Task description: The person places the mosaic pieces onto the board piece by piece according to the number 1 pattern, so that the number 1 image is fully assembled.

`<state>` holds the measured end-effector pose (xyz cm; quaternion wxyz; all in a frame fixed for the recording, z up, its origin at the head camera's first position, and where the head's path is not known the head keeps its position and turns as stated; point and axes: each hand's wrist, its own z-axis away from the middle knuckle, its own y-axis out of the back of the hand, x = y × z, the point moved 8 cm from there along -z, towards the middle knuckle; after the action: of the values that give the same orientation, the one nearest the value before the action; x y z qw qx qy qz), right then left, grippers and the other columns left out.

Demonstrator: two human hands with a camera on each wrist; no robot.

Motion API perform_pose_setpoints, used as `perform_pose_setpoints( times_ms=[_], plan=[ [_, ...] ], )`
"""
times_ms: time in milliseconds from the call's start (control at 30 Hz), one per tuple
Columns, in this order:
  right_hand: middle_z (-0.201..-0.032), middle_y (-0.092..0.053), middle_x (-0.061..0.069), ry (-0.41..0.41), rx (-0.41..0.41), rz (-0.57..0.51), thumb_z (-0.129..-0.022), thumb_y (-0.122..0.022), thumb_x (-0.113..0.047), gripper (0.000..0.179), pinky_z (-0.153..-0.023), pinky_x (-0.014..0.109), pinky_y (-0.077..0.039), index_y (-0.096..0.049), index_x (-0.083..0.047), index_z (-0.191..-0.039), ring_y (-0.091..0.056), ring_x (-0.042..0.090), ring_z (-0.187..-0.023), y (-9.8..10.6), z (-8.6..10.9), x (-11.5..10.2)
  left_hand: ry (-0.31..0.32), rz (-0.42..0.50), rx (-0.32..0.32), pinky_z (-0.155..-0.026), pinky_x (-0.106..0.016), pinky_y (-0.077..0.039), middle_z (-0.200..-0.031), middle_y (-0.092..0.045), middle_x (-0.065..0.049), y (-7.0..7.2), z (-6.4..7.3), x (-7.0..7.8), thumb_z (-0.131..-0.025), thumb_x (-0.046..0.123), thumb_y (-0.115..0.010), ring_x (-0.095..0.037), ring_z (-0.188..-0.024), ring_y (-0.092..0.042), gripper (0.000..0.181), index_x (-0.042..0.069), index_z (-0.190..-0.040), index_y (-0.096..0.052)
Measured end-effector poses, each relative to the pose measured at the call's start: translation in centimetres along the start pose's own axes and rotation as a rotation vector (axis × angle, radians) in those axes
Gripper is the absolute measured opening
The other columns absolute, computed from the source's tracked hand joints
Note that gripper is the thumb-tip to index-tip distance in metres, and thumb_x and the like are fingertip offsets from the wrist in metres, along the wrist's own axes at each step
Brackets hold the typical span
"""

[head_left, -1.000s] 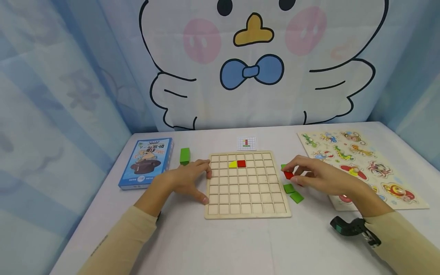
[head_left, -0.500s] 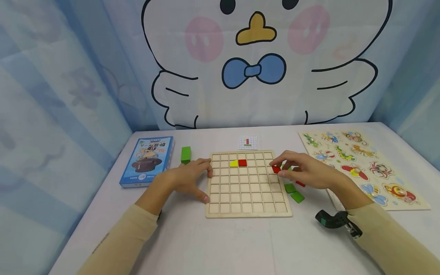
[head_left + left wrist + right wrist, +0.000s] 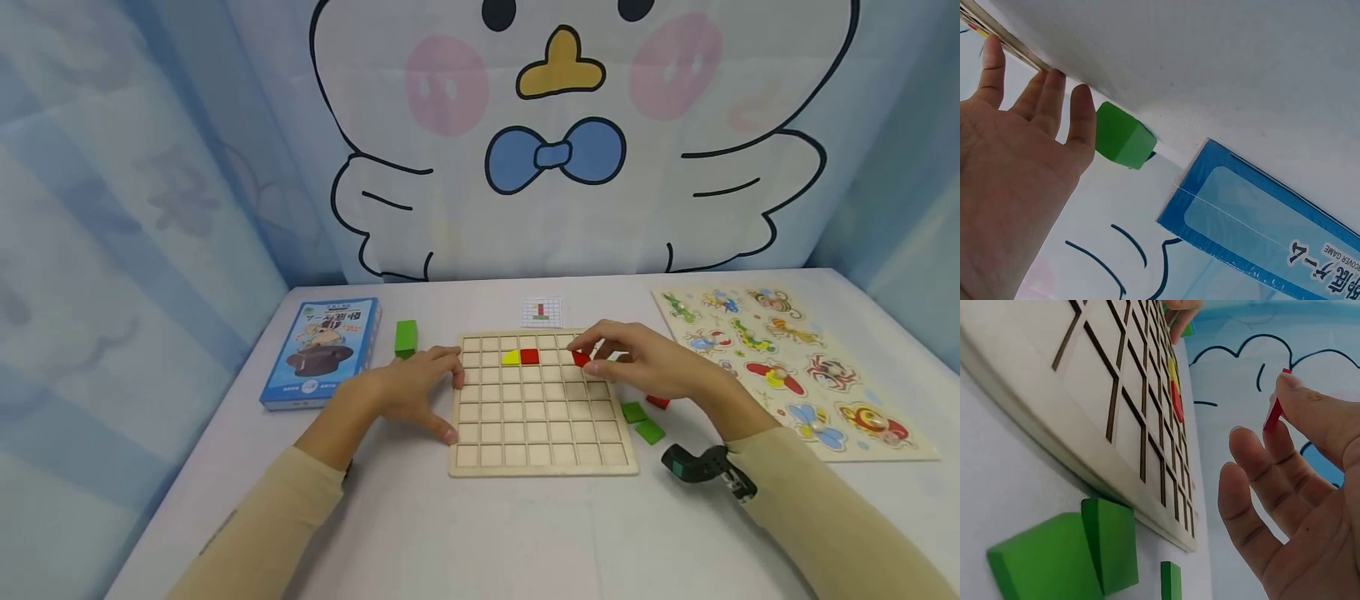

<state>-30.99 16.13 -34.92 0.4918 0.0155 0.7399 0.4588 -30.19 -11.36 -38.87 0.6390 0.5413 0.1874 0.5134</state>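
A wooden grid board (image 3: 540, 454) lies flat on the table. A yellow piece (image 3: 511, 357) with a slanted edge and a red square tile (image 3: 529, 357) sit side by side in one of its upper rows. My left hand (image 3: 412, 393) touches the board's left edge, thumb and fingers spread along it. Over the upper right part of the board, my right hand (image 3: 652, 360) pinches another red tile (image 3: 580, 358) between thumb and fingertip. The right wrist view shows this held red tile (image 3: 1274, 411) tilted and clear of the board.
Right of the board lie green tiles (image 3: 649, 431) and a red tile (image 3: 657, 402), with the picture board (image 3: 772, 333) beyond. Behind the board is a small pattern card (image 3: 542, 312). A green block (image 3: 406, 337) and a blue box (image 3: 318, 354) stand left.
My right hand has carried the red tile leftward from the pieces beside the board to above the grid. Another red tile on the table has come into sight. My left hand has stayed put.
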Motion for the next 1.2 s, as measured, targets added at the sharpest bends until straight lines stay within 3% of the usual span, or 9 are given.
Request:
perform_pose_setpoints(
  times_ms=[233, 533, 767, 1200],
  plan=[
    [-0.123, -0.067, 0.000, 0.007, 0.004, -0.005, -0.100, -0.069, -0.017, 0.034, -0.085, 0.032, -0.056, -0.064, -0.010, -0.133, -0.065, 0.022, -0.100, 0.0, -1.1, -0.5, -0.004, -0.011, 0.004, -0.118, -0.065, -0.028, -0.171, -0.020, -0.003, 0.1, -0.3, 0.1, -0.070, 0.061, -0.088, -0.029, -0.157, -0.022, 0.065, 0.032, -0.113, -0.049],
    [-0.124, -0.066, -0.001, 0.023, -0.021, -0.026, -0.100, -0.069, -0.020, 0.036, -0.091, 0.041, -0.054, -0.063, -0.009, -0.133, -0.064, 0.023, -0.103, -1.1, -2.2, -0.8, -0.004, -0.013, -0.001, -0.119, -0.063, -0.028, -0.171, -0.020, -0.002, 0.2, -0.1, 0.5, -0.071, 0.060, -0.089, -0.028, -0.156, -0.024, 0.064, 0.031, -0.113, -0.049],
    [-0.122, -0.066, 0.000, 0.050, -0.027, 0.013, -0.100, -0.070, -0.020, 0.035, -0.085, 0.037, -0.056, -0.064, -0.011, -0.133, -0.064, 0.019, -0.102, -1.7, -3.2, -0.3, 0.010, -0.012, -0.009, -0.119, -0.064, -0.028, -0.171, -0.021, -0.003, 0.3, -0.1, 0.4, -0.071, 0.059, -0.089, -0.029, -0.156, -0.023, 0.065, 0.031, -0.113, -0.050],
    [-0.126, -0.066, 0.004, 0.025, -0.056, 0.025, -0.098, -0.072, -0.016, 0.034, -0.086, 0.040, -0.054, -0.065, -0.011, -0.130, -0.064, 0.019, -0.099, -3.3, -4.9, -0.5, 0.007, -0.024, -0.013, -0.118, -0.064, -0.029, -0.170, -0.022, -0.004, 0.1, -0.1, 0.2, -0.070, 0.060, -0.089, -0.031, -0.156, -0.024, 0.065, 0.031, -0.113, -0.049]
  ],
)
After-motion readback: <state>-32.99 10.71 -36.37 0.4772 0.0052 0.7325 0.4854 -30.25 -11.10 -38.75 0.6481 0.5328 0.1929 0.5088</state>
